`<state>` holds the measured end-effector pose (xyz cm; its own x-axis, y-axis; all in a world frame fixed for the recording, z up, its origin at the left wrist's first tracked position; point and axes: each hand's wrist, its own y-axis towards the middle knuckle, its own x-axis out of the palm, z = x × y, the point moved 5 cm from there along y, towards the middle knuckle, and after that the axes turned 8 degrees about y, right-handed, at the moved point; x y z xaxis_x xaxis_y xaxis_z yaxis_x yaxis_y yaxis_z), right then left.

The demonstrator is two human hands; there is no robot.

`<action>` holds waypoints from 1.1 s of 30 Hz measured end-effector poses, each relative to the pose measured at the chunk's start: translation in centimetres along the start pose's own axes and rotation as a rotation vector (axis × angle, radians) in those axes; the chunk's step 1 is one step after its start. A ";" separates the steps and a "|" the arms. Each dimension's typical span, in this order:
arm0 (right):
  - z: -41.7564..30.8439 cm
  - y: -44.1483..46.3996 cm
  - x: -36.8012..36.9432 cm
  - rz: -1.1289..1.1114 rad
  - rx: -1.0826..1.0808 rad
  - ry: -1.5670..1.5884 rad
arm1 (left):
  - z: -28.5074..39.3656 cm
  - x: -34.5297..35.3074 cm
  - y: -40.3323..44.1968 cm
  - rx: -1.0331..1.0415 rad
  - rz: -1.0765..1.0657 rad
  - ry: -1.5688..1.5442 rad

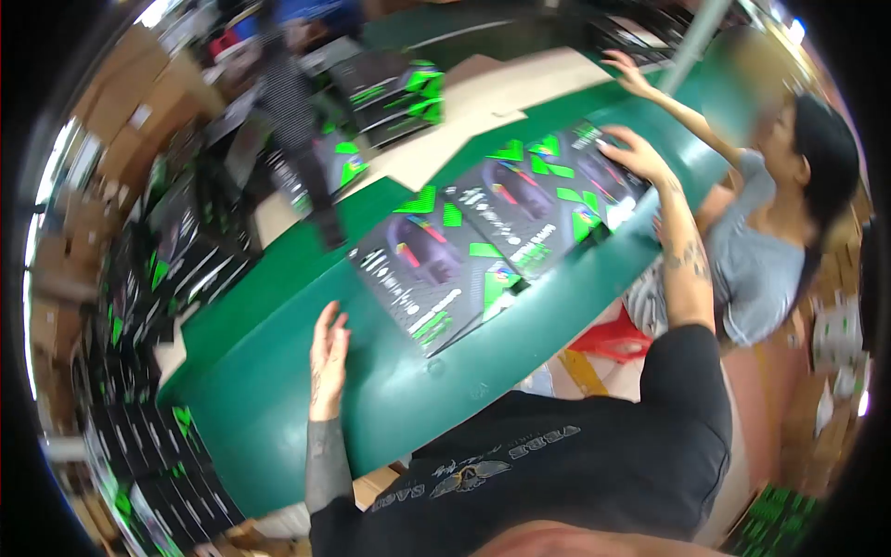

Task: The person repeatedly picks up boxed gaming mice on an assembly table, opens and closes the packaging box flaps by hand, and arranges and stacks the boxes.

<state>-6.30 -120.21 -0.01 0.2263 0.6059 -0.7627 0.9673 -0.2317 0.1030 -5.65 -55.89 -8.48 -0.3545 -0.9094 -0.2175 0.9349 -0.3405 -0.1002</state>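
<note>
Spreading above the right end of the row, the fingers (622,154) of the right hand (647,161) are parted and slightly curled, with no closed grip visible. Contact with the rightmost printed box (594,169) beneath them cannot be confirmed. The left hand (327,367) is unloaded: its fingers are loosely extended, near the left end of the row and apart from it. Whether this hand touches the surface cannot be determined.

Three black-and-green boxes lie face up in a slanting row: the leftmost printed box (422,255), the middle printed box (518,206) and the rightmost one. The left and middle covers bear a picture of a dark device with coloured accents. All three rest on the green counter (251,422).

Beyond the row, a flat cardboard sheet (464,137) lies behind a stack of similar boxes (385,97). To the right, a co-worker in a grey top (756,269) extends a hand (633,79) over the far side. Further box stacks (162,473) and brown cartons (153,93) occupy the left side.
</note>
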 end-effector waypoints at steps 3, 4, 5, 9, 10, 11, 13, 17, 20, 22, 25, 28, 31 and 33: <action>1.2 -0.5 2.0 -0.188 0.288 0.472 | 2.9 3.0 -0.9 0.093 -0.087 0.005; 4.1 0.3 1.7 -0.151 0.290 0.434 | 3.4 3.8 -0.7 0.094 -0.127 0.049; 4.0 0.5 1.7 -0.257 0.301 0.481 | 3.8 4.9 -0.5 0.133 -0.146 0.034; 2.9 1.1 2.2 -0.521 0.103 0.588 | 6.1 7.3 -0.2 0.338 -0.086 0.158; 0.4 0.4 3.0 -0.656 0.152 0.802 | 4.2 8.3 0.2 0.284 -0.032 0.192; 0.5 -0.2 3.4 -0.662 0.181 0.788 | 4.4 8.4 -0.1 0.234 -0.050 0.139; 0.0 -1.3 5.4 -0.629 0.232 0.724 | 3.1 8.5 0.2 0.214 0.005 0.203; -1.8 -4.7 9.7 -0.535 0.306 0.753 | 3.2 4.5 -3.2 0.180 0.047 -0.096; -3.7 -7.2 13.8 -0.438 0.371 0.892 | 0.9 -0.9 -7.0 0.099 0.202 -0.339; -5.3 -8.8 16.8 -0.369 0.427 1.037 | -0.4 -5.3 -10.2 0.052 0.296 -0.463; -8.5 -11.1 21.2 -0.282 0.512 1.260 | -0.7 -10.5 -15.5 -0.105 0.418 -0.601; -13.2 -12.7 22.8 -0.212 0.249 0.909 | -3.8 -14.9 -18.6 -0.186 0.529 -0.587; -20.8 -12.3 21.1 -0.459 -0.082 0.460 | 0.0 -17.7 -19.1 -0.259 0.494 0.006; -26.2 -10.7 18.3 -0.193 -0.450 0.201 | 7.0 -15.3 -18.0 -0.019 0.737 1.023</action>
<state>-9.53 -86.70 1.59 0.0137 0.7495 -0.6618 0.9368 0.2218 0.2706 -16.90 -37.48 3.43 0.3913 -0.2776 -0.8774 0.9183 0.1793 0.3529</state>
